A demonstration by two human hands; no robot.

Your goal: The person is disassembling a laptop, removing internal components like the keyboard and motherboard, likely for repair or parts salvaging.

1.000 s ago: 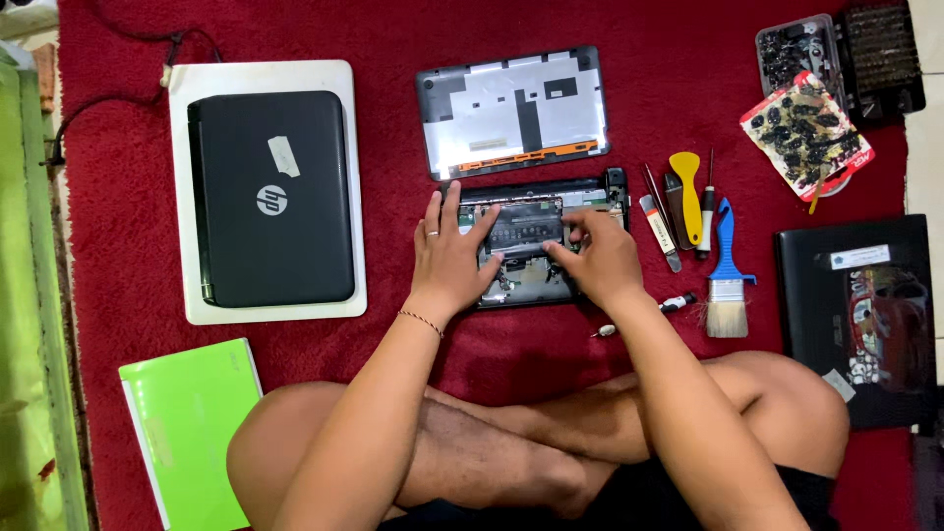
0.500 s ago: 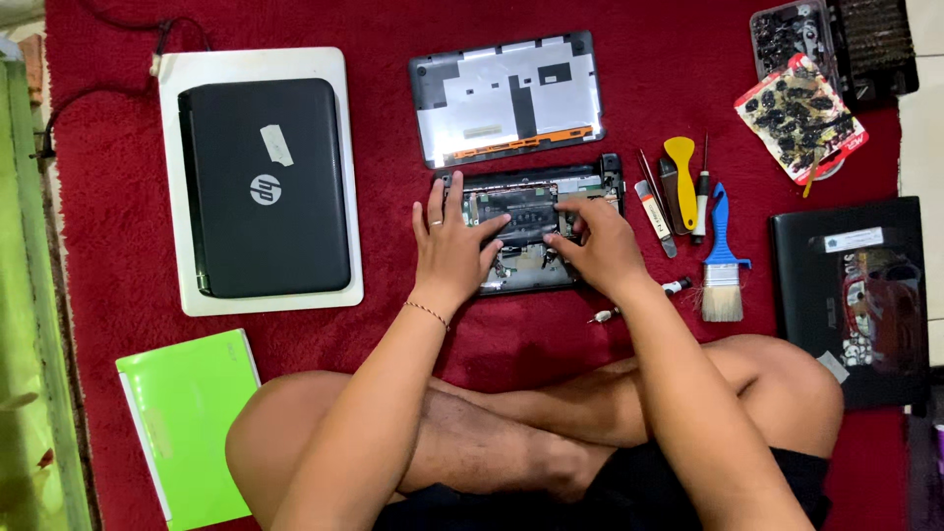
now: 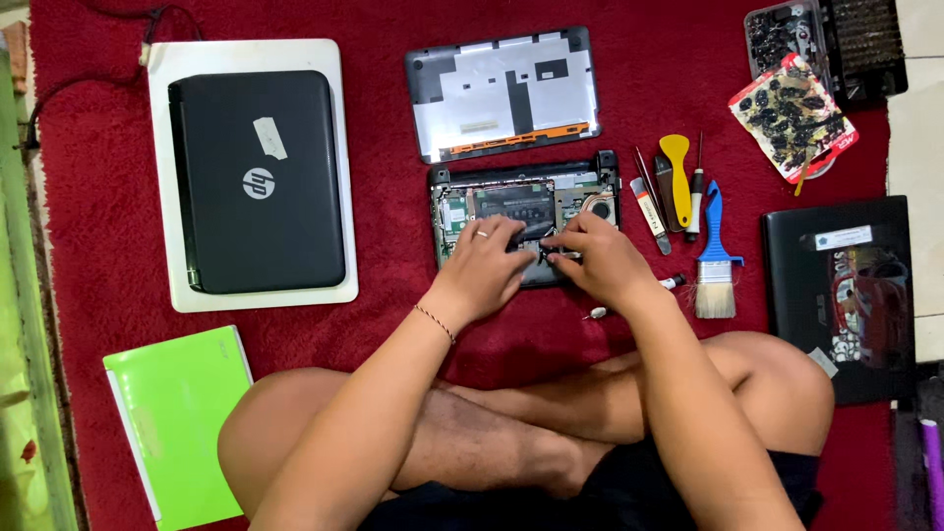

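An opened small laptop base [image 3: 521,197] with its circuit board showing lies on the red carpet [image 3: 393,147] in front of my crossed legs. My left hand [image 3: 482,264] rests on the board, fingers bent, a ring on one finger. My right hand [image 3: 595,258] lies beside it, fingertips pinching at a small dark part near the board's middle. The fingertips of both hands meet there. What exactly they grip is too small to tell. The removed grey bottom cover [image 3: 506,93] lies just beyond the base.
A black laptop [image 3: 258,182] sits on a white one at the left, a green laptop [image 3: 177,418] near my left knee. Pry tools, a screwdriver and a blue brush [image 3: 715,258] lie to the right, with a black laptop [image 3: 841,295] and trays of screws [image 3: 792,113].
Both hands have slid toward the near middle of the board and come together, the right fingers now pinching. The view has shifted slightly.
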